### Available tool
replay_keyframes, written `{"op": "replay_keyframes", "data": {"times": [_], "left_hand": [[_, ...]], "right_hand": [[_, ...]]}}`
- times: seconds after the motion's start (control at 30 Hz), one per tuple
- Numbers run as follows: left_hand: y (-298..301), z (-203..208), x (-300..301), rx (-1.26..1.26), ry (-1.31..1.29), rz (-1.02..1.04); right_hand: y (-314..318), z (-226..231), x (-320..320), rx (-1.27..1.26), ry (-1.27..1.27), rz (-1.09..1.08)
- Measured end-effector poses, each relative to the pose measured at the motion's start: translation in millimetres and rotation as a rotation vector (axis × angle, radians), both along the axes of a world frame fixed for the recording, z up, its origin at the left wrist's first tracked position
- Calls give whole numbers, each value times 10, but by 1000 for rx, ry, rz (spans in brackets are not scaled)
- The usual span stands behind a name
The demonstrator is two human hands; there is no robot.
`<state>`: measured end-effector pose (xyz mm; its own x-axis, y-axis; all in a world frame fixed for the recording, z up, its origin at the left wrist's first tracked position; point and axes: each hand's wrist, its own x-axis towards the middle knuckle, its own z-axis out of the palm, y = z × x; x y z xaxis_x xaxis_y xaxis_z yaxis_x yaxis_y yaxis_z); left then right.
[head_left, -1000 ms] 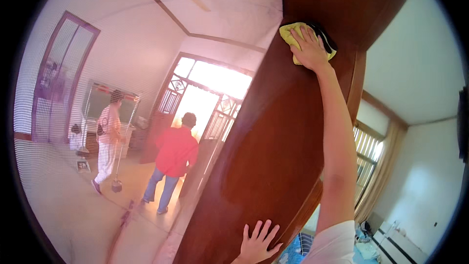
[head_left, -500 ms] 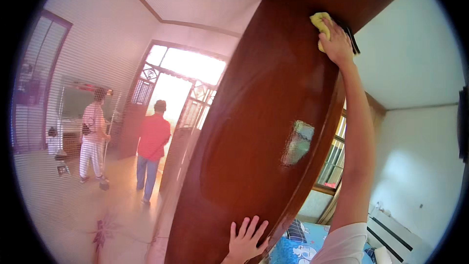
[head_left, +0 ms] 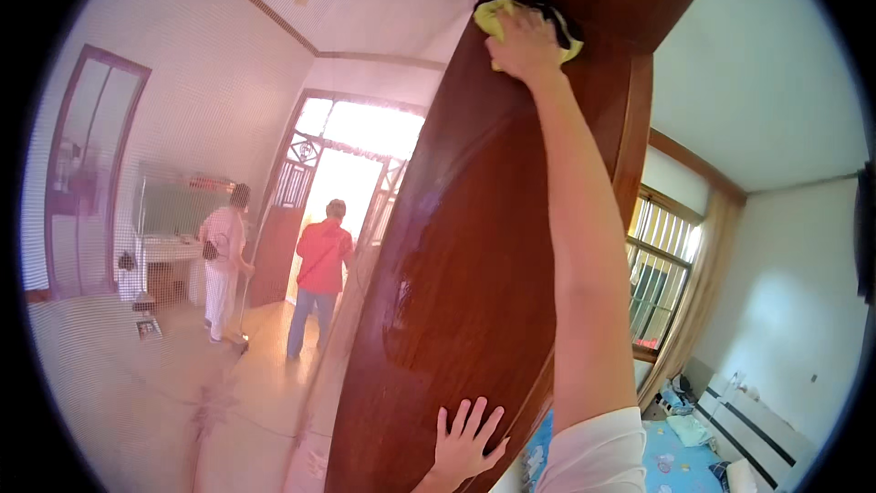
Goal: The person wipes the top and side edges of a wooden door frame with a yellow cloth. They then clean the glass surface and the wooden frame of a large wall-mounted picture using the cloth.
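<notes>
Right hand point(head_left: 527, 47), fingers loosely spread, presses a yellow cloth point(head_left: 493, 13) high on a glossy brown wooden panel point(head_left: 465, 283), swept back from the right edge, bringing the upper left under the wipe; below, the left hand point(head_left: 464, 447) braces flat, fingers splayed, gripping nothing.

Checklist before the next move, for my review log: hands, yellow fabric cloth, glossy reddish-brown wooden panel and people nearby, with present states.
1. Right hand on the yellow fabric cloth, near the upper end of the glossy reddish-brown wooden panel: ok.
2. Fingers closed around the cloth: cannot tell; its underside is hidden.
3. Left hand open on the panel's lower part: ok.
4. Person in red top apart from the panel: ok.
5. Person in pale clothes apart from the panel: ok.
</notes>
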<state>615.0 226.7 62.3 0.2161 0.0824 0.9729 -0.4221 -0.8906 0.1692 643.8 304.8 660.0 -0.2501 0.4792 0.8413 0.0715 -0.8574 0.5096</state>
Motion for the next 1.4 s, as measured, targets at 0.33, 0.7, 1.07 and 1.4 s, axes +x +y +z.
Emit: {"op": "replay_keyframes", "data": {"times": [0.33,0.7,1.07,1.4], "left_hand": [[-32,55,-46,-10,32,-18],[-160,97,-99,-67,26,8],[-174,124,-220,-50,23,74],[-164,154,-415,16,146,132]], "right_hand": [[-1733,-105,28,237,-10,233],[-1692,66,-79,291,82,320],[-1680,-990,31,284,-93,691],[-1785,-1313,-18,232,49,968]]}}
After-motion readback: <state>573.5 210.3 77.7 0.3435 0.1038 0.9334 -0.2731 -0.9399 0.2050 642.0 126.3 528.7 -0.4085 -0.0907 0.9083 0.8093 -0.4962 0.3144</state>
